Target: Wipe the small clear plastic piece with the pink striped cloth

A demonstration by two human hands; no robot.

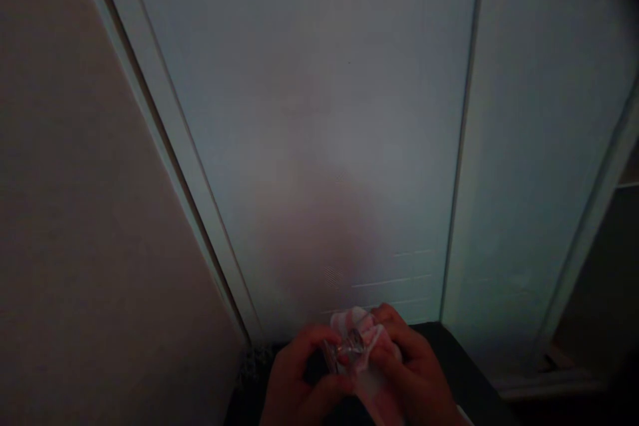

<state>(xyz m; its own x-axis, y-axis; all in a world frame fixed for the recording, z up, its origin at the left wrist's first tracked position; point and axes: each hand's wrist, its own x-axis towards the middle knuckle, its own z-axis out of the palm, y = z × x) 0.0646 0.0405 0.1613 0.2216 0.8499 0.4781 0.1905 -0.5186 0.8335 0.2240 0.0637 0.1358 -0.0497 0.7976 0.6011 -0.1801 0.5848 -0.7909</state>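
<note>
left hand [299, 373] and right hand [414, 366] close together at the near edge of view, both clamped on a crumpled pink-and-white wrap [372, 339], cloth or thin plastic, too dim to tell. tucked in its folds, a shiny piece [349, 348], clear or metallic, unidentifiable. below, a dark surface [449, 353]. risk: loose folds giving under finger pressure, letting the piece slip out and vanish against the dark in such low light. far ahead, a pale panelled door [319, 146]; on the left, a beige wall [100, 180].

LEFT: beige wall [100, 180] | AHEAD: pale grey door panels [319, 113] | BELOW: dark floor [464, 359] | RIGHT: dim recess [599, 293]
</note>
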